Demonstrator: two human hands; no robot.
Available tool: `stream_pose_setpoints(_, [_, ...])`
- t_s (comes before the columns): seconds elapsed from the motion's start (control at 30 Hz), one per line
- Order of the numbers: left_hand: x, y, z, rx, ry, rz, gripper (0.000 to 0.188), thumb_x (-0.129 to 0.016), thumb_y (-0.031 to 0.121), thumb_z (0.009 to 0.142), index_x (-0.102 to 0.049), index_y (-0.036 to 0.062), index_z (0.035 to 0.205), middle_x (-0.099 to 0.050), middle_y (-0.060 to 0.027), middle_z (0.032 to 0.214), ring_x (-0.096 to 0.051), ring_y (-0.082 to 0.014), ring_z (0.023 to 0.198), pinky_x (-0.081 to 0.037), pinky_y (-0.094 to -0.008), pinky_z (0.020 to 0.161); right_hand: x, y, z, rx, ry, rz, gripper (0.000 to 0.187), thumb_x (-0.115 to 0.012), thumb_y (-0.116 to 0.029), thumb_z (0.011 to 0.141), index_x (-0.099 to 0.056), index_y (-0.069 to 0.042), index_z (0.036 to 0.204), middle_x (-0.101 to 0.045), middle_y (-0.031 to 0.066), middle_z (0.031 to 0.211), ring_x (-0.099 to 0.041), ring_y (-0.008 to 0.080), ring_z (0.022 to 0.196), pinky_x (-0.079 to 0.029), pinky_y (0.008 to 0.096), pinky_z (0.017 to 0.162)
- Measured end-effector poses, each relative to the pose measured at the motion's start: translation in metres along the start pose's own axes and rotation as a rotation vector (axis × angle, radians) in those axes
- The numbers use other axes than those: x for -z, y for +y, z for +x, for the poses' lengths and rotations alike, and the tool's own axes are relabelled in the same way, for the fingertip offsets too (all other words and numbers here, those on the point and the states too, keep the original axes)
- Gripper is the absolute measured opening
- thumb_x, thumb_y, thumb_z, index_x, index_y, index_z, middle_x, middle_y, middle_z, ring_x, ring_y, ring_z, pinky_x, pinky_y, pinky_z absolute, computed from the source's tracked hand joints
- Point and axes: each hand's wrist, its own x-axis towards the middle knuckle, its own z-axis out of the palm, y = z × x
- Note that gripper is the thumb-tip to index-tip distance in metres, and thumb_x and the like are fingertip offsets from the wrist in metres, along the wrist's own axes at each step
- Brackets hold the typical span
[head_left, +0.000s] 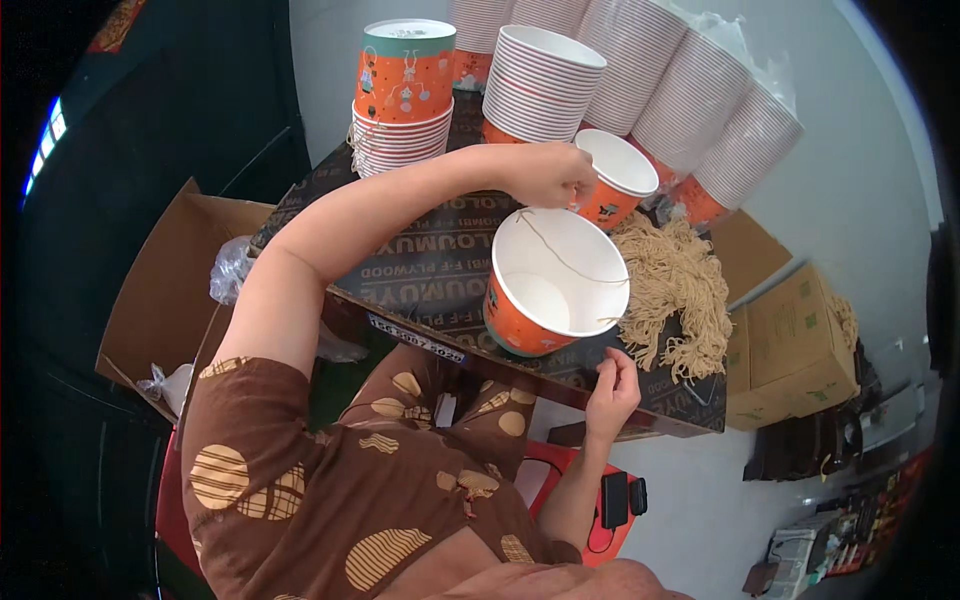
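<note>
A large orange paper bucket (pixel 530 335) with a white inside stands tilted near the table's front edge. A thin beige cord (pixel 560 255) crosses its mouth from the far left rim to the near right rim. My left hand (pixel 555 177) reaches over just beyond the bucket's far rim, fingers pinched together; what they hold is too small to make out. Behind it is another orange paper bucket (pixel 620 165), partly covered by that hand. My right hand (pixel 612 392) is at the front edge, right of the bucket, its fingers curled; anything inside them is hidden.
A heap of beige cords (pixel 680 285) lies on the dark plywood table (pixel 400 270), right of the bucket. Stacked paper buckets (pixel 545 85) stand along the back, with another stack (pixel 405 100) at back left. Cardboard boxes (pixel 790 345) stand right, and an open carton (pixel 165 270) left.
</note>
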Motion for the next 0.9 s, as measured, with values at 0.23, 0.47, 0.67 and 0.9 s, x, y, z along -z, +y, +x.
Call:
stream_pose_setpoints(0.23, [0.041, 0.068, -0.039, -0.156, -0.365, -0.158, 0.014, -0.067, 0.01, 0.07, -0.065, -0.0005, 0.078, -0.063, -0.0137, 0.095, -0.058, -0.0298, 0.095, -0.046, -0.0398, 0.087, 0.003, 0.0, -0.003, 0.049, -0.017, 0.001, 0.015, -0.054, -0.002, 0.09, -0.064, 0.005, 0.099, -0.063, 0.0109, 0.082, -0.06, 0.0179, 0.072, -0.049, 0.0301, 0.067])
stream_pose_setpoints(0.47, [0.013, 0.114, -0.087, -0.141, -0.242, 0.37, 0.012, -0.071, 0.012, 0.071, -0.064, 0.0019, 0.073, -0.066, -0.0082, 0.077, -0.06, -0.026, 0.087, -0.049, -0.0384, 0.081, -0.001, 0.0, -0.005, 0.123, -0.029, -0.055, 0.012, -0.054, 0.002, 0.089, -0.064, 0.003, 0.097, -0.061, 0.0117, 0.08, -0.059, 0.021, 0.068, -0.047, 0.0318, 0.062])
stream_pose_setpoints(0.67, [0.024, 0.108, -0.123, 0.038, 0.044, 0.183, 0.013, -0.067, 0.007, 0.074, -0.057, -0.0009, 0.075, -0.06, -0.0162, 0.073, -0.064, -0.0361, 0.075, -0.051, -0.0417, 0.063, -0.004, -0.001, -0.006, 0.156, -0.045, -0.078, 0.012, -0.055, 0.002, 0.089, -0.064, 0.002, 0.096, -0.061, 0.0117, 0.081, -0.06, 0.0232, 0.069, -0.048, 0.033, 0.063])
stream_pose_setpoints(0.9, [0.099, 0.12, -0.241, 0.934, 0.732, -0.356, 0.02, -0.064, 0.015, 0.086, -0.062, 0.0026, 0.072, -0.048, 0.0019, 0.052, -0.041, -0.0046, 0.039, -0.029, -0.0215, 0.035, -0.003, 0.002, -0.006, 0.223, -0.048, -0.138, 0.012, -0.056, 0.002, 0.087, -0.065, 0.001, 0.095, -0.062, 0.0127, 0.081, -0.06, 0.026, 0.07, -0.047, 0.0344, 0.064])
